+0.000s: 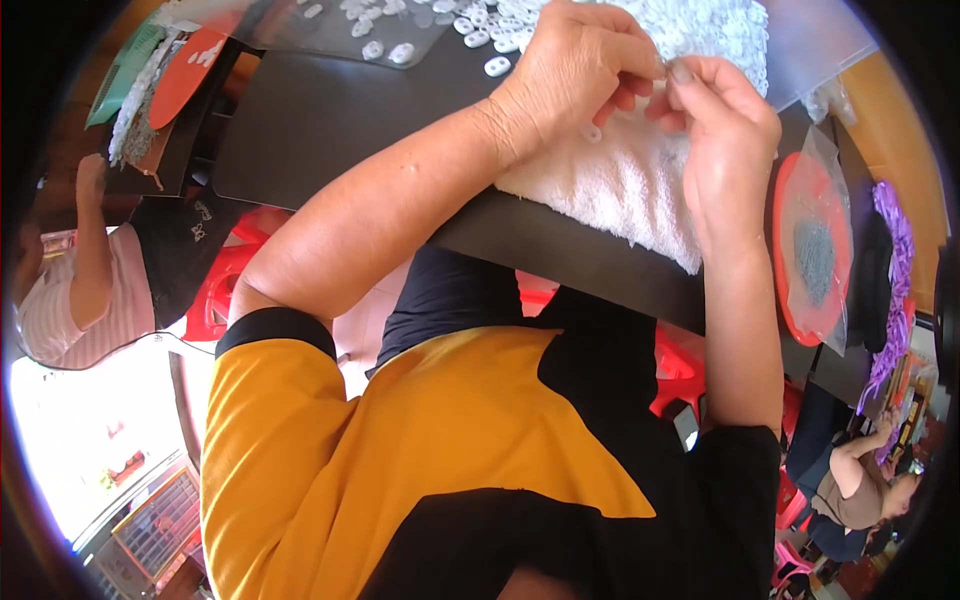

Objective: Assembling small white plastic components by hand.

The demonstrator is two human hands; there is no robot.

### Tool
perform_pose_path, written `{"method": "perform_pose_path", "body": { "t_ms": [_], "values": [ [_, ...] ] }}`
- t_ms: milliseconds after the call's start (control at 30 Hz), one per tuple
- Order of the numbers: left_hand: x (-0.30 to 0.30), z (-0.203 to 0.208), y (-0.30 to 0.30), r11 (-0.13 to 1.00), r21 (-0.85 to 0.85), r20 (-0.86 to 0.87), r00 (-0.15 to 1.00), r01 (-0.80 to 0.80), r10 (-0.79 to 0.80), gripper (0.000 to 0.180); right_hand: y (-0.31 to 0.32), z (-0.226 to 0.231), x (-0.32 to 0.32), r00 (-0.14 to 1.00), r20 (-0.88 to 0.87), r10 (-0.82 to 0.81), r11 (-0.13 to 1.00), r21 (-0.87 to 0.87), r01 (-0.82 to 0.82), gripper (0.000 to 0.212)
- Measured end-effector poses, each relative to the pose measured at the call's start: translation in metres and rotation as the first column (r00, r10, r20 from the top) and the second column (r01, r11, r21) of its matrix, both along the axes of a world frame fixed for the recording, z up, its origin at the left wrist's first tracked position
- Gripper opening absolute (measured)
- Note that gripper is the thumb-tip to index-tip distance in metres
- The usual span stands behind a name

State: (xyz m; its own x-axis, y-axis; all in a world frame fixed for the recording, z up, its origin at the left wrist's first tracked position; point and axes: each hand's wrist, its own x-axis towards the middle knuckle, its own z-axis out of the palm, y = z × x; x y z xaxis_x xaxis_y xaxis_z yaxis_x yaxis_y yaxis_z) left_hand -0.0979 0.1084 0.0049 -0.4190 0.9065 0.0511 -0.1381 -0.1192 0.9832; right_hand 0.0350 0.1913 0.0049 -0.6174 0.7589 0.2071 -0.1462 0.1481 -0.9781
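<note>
Head; white piece beside left fingers

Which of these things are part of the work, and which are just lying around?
Seemingly part of the work: left hand and right hand, fingertips close together (anything between them is too small to tell); small white pieces; pale towel; dark table.

Probably just lying around: purple bundle; green basket; red stool.
</note>
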Motion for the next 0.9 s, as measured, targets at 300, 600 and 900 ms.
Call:
{"method": "perform_pose_path", "body": {
  "t_ms": [300,600,900],
  "values": [
    [-0.023,0.001,0.002,0.948,0.124,0.231,0.938,-0.292,0.258,0.012,-0.006,-0.006,0.002,0.981,0.164,-0.107,0.674,0.737,-0.049,0.005],
    [-0.020,0.008,-0.002,0.958,0.147,0.201,0.956,-0.245,0.213,0.014,-0.018,0.001,0.000,0.923,0.383,-0.050,0.194,0.910,-0.367,0.009],
    [-0.008,0.008,-0.005,0.982,0.138,0.113,0.987,-0.129,0.114,0.015,0.011,0.012,0.011,0.995,0.057,0.087,0.996,0.024,-0.088,0.011]
  ]
}}
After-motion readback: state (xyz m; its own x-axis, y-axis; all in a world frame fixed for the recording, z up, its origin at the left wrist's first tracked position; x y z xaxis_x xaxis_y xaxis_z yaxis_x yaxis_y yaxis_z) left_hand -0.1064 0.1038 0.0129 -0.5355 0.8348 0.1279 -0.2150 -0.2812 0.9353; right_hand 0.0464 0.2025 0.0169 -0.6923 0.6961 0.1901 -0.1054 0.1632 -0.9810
